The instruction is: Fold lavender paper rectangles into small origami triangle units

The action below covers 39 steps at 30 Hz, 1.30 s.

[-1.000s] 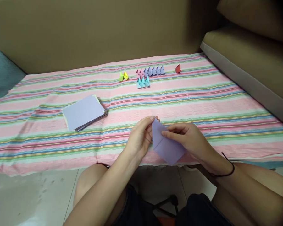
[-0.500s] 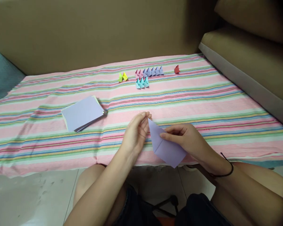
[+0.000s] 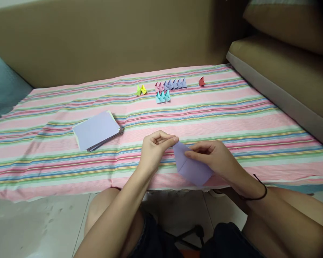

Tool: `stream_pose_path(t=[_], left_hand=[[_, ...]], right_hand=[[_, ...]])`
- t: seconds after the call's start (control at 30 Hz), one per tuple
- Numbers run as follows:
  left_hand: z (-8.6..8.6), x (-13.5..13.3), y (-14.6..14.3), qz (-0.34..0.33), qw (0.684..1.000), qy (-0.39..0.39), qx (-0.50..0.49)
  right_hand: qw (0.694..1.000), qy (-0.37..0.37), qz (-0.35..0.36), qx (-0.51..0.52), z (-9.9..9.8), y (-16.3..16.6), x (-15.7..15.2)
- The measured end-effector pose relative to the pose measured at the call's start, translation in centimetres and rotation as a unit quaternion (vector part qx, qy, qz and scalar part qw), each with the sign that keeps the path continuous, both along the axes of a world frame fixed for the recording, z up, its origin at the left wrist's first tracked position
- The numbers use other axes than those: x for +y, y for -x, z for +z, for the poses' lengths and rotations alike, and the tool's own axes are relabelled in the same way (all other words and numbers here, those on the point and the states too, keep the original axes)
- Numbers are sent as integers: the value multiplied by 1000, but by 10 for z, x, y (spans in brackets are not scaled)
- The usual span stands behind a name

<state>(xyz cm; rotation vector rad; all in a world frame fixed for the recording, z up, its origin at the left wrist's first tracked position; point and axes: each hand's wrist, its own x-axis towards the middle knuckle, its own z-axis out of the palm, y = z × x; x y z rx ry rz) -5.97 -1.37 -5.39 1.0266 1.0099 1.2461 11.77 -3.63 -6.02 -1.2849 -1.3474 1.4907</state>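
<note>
A folded sheet of purple paper (image 3: 193, 170) is held in the air above the front edge of the striped cloth, with a diagonal crease or edge showing across it. My left hand (image 3: 157, 147) pinches its upper left corner between thumb and fingers. On the upper right edge, my right hand (image 3: 211, 156) grips the sheet, thumb on top and fingers behind it. The fingertips under the paper are hidden.
A stack of paper (image 3: 97, 130) with a purple sheet on top lies to the left. Farther back stand small folded paper pieces: yellow (image 3: 141, 90), pink (image 3: 159, 86), purple (image 3: 174, 84), turquoise (image 3: 163, 96) and red (image 3: 201, 82). Brown cushions (image 3: 280, 75) border the right side.
My left hand has closed from an open cupped shape onto the paper's upper left corner. The paper has shifted slightly; my right hand keeps its grip.
</note>
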Motion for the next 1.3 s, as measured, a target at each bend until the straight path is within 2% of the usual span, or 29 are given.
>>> stream_pose_path(t=[0.23,0.33,0.43,0.53,0.63,0.8,0.87,0.97,1.07,1.2,1.3], left_hand=[[1,4,6,-40,998,43,-5],[5,3,3,-78,995,62,-3],[3,2,0,-110,990,72,54],[-3,3,-1,-82,988,54,116],[-7,5,-1,-64,990,42,120],[-7,4,1,-157,977,94,113],[-9,4,1,-156,974,101,129],[-14,5,1,-139,979,82,125],[-16,7,2,-120,988,28,91],[-15,8,5,-106,991,-43,75],[-14,9,7,-105,989,-48,95]], right_hand=[[999,24,20,-23,2,-4,7],[999,30,-2,-20,2,-3,9],[999,22,-26,-14,2,0,10],[999,10,-31,-11,1,3,11],[999,6,-38,-6,0,4,14],[994,-19,-108,14,-5,3,22],[992,-15,-119,25,-8,2,26],[991,-6,-122,50,-10,2,29],[990,-2,-118,73,-10,1,30],[995,2,-65,80,-6,1,30],[996,10,-12,83,-5,2,28]])
